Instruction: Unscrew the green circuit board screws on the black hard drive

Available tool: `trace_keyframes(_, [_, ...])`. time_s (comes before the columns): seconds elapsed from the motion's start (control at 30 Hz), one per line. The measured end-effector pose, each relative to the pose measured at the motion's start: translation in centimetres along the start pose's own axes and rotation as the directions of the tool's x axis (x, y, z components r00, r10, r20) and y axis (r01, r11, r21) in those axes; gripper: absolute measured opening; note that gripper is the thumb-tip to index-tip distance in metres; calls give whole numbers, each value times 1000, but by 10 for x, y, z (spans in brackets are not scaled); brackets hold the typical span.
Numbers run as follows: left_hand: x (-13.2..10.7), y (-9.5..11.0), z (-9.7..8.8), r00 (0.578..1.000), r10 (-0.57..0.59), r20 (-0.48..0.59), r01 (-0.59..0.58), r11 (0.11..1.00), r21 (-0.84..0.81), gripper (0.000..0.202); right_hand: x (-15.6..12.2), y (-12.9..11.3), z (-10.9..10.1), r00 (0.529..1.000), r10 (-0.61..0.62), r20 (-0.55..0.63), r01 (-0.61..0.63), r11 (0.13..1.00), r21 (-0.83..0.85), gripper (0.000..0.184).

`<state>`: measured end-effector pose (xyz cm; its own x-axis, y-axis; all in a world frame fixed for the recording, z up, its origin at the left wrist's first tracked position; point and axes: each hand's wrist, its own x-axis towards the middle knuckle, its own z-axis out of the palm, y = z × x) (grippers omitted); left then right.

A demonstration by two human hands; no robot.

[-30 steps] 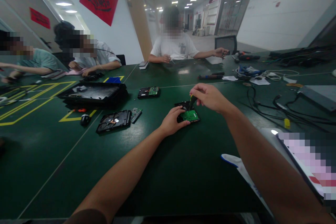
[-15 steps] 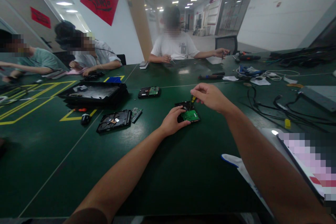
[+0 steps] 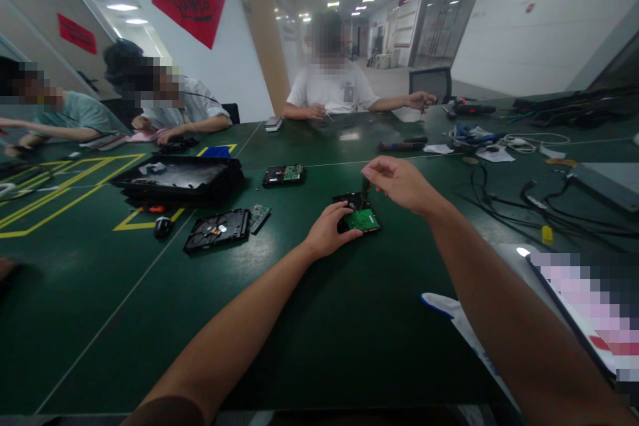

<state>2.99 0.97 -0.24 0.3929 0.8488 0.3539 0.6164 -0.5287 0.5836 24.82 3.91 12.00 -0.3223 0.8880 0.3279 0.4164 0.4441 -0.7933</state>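
Observation:
A black hard drive with a green circuit board [image 3: 363, 219] lies on the green table in front of me. My left hand [image 3: 330, 231] grips its left side, thumb along the near edge and fingers over the far part. Above the drive, my right hand [image 3: 397, 183] pinches the handle of a small screwdriver [image 3: 366, 188]. The screwdriver stands nearly upright with its lower end at the board's far edge; the tip is too small to make out.
Left of my hands lie another hard drive [image 3: 218, 231], a loose circuit board [image 3: 259, 217] and a black tray [image 3: 180, 176]. A third drive [image 3: 283, 175] sits farther back. Cables [image 3: 524, 203] and a white glove [image 3: 442, 305] lie to the right. Several people sit around the table.
The screwdriver handle has turned in my right fingers: its yellow marking no longer shows. My right hand has shifted very slightly; my left hand and the hard drive stay put.

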Motion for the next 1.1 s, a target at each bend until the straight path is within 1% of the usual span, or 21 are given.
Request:
trace_keyframes(0.07, [0, 0, 0, 1000, 0, 2, 0, 1000, 1, 60, 0, 0, 0, 999, 20, -35, -21, 999, -32, 27])
trace_keyframes(0.17, [0, 0, 0, 1000, 2, 1, -2, 1000, 1, 60, 0, 1, 1, 997, 66, -47, -68, 997, -26, 25])
trace_keyframes(0.23, [0, 0, 0, 1000, 2, 2, -2, 1000, 3, 60, 0, 0, 1, 997, 77, -23, -78, 997, -5, 24])
trace_keyframes(0.37, [0, 0, 0, 1000, 5, 1, -5, 1000, 9, 60, -1, -1, 2, 997, 48, 63, -53, 996, 78, 27])
trace_keyframes(0.43, [0, 0, 0, 1000, 7, 0, -7, 1000, 10, 60, -1, -2, 2, 997, 34, 74, -44, 991, 127, 27])
trace_keyframes(0.5, [0, 0, 1, 1000, 7, 1, -7, 1000, 8, 60, -1, -1, 2, 999, 19, 51, -26, 990, 137, 26])
trace_keyframes(0.6, [0, 0, 0, 1000, 3, 1, -3, 1000, 6, 59, 0, 2, 1, 1000, -4, -3, 4, 999, 44, 26])
trace_keyframes(0.67, [0, 1, 0, 1000, 1, 2, -1, 1000, 7, 59, 1, 4, 1, 999, 9, -38, -9, 1000, -7, 26])
trace_keyframes(0.77, [0, 0, 0, 1000, 0, 6, -1, 1000, 7, 59, 2, 6, 0, 996, 53, -71, -54, 999, -9, 25])
trace_keyframes(0.83, [0, 0, 0, 1000, 3, 6, -3, 1000, 9, 60, 2, 6, 0, 997, 56, -61, -56, 998, 4, 24])
trace_keyframes(0.97, [0, -2, 1, 1000, 14, 1, -14, 1000, 13, 60, 2, 6, 0, 1000, 22, -16, -21, 998, 51, 27])
trace_keyframes(1.1, [0, -2, 2, 1000, 19, -3, -19, 1000, 15, 60, 3, 7, 1, 999, 38, 0, -38, 995, 91, 30])
